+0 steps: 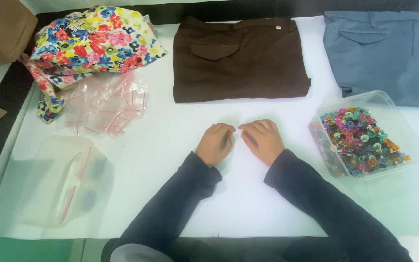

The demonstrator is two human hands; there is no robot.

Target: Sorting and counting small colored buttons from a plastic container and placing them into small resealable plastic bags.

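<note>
From the head view I watched both hands rest low on the white sheet [248,204] that covered the bench, close together near its middle. The left hand [215,144] lay curled with its fingers folded in, and the right hand [264,140] lay curled beside it, fingertips nearly meeting; something thin seemed pinched between them, perhaps a small clear bag, but it was too small for me to tell, so I could not say whether either grip was grasping anything. Just to the right stood the clear plastic tub [397,127] heaped with coloured beads [362,140], its near corner close to the right sleeve and its far side touching the folded blue trousers [389,53]. Straight ahead lay the folded brown trousers [238,58], their front edge well apart from the knuckles, which left an open strip of sheet there. To the left I saw a loose pile of small clear zip bags [106,106] with red seals, partly under the flowered cloth bag [90,41] at the far left corner. Nearer me on the left sat a frosted container [54,194] with more bags in it, close to the sheet's left edge. Between that container and the left sleeve the sheet lay open, as it did between the two forearms.
</note>
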